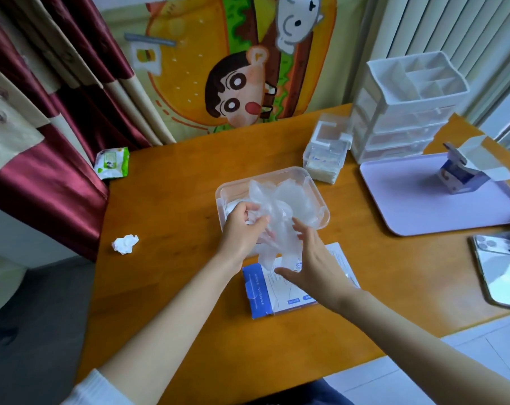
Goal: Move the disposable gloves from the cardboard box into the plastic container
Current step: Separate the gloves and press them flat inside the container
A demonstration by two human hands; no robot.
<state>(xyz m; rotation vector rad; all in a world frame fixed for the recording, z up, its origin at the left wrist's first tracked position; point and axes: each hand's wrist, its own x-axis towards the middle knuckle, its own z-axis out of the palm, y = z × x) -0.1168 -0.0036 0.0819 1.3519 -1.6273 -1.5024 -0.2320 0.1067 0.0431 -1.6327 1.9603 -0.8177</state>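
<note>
Gloves (280,209), pinched by left hand (242,226) and steadied by spread right hand (312,261), seem to need tucking into plastic container (277,171) just ahead.

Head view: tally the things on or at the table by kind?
Clear plastic containers: 2
Cardboard boxes: 2
Drawer unit: 1
Tray: 1
Phone: 1
Wipes pack: 1
Crumpled tissue: 1
Glove bundle: 1
Total: 10

Disposable gloves (280,206) over plastic container (222,190), left hand (242,226) gripping, right hand (312,264) touching
</note>
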